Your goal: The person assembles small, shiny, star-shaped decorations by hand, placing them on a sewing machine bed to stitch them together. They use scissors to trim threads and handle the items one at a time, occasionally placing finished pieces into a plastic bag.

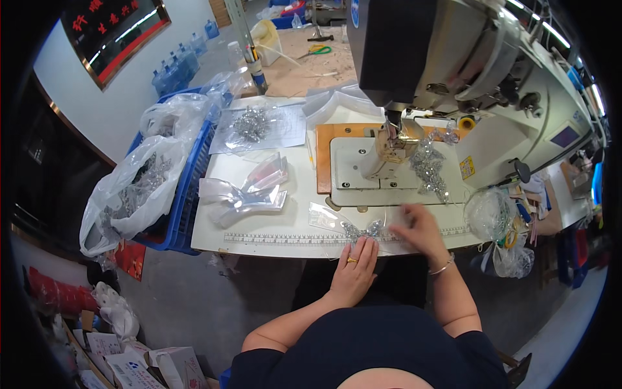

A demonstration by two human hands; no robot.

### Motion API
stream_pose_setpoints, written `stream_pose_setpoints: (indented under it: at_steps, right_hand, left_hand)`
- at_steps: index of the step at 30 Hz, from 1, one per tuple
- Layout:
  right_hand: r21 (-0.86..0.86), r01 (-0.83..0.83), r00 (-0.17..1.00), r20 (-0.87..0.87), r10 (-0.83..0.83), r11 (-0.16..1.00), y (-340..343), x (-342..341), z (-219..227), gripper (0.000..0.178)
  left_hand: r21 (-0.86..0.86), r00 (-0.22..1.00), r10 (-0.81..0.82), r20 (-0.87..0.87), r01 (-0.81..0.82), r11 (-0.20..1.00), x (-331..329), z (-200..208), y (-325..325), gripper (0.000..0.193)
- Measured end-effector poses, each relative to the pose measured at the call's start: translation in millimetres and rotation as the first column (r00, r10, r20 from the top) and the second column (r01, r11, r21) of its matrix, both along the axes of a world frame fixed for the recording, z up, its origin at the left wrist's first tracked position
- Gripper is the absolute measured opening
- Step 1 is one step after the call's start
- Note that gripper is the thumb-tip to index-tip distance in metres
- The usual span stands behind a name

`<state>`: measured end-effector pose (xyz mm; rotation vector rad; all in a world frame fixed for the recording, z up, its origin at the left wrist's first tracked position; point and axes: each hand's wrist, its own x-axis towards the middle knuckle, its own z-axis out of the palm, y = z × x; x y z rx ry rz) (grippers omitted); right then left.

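Note:
A silver beaded piece shaped like a bow lies at the front edge of the white sewing table. My left hand, with a gold ring, rests its outstretched fingers on the near edge of that piece. A clear plastic strip extends left from the piece; more clear plastic shows on its right. Just right of the piece, my right hand hovers with thumb and forefinger apart, its other fingers partly hidden. Further back stands the sewing machine, with a cluster of silver beaded pieces beside its needle area.
Clear plastic strips are stacked left of my hands, behind a ruler tape. Loose silver pieces lie on a sheet farther back. A blue crate with plastic bags adjoins the table's left edge. Clear bags hang at the right.

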<state>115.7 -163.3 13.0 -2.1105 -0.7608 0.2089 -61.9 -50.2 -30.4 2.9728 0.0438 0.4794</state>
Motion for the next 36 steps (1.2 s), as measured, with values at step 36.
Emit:
stream_pose_setpoints:
  at_steps: [36]
  right_hand:
    - [-0.352, -0.584, 0.807, -0.354, 0.473, 0.732, 46.8, 48.9, 27.8, 0.022]
  left_hand:
    - [-0.004, 0.998, -0.042, 0.054, 0.042, 0.999, 5.1, -1.6, 3.4, 0.066]
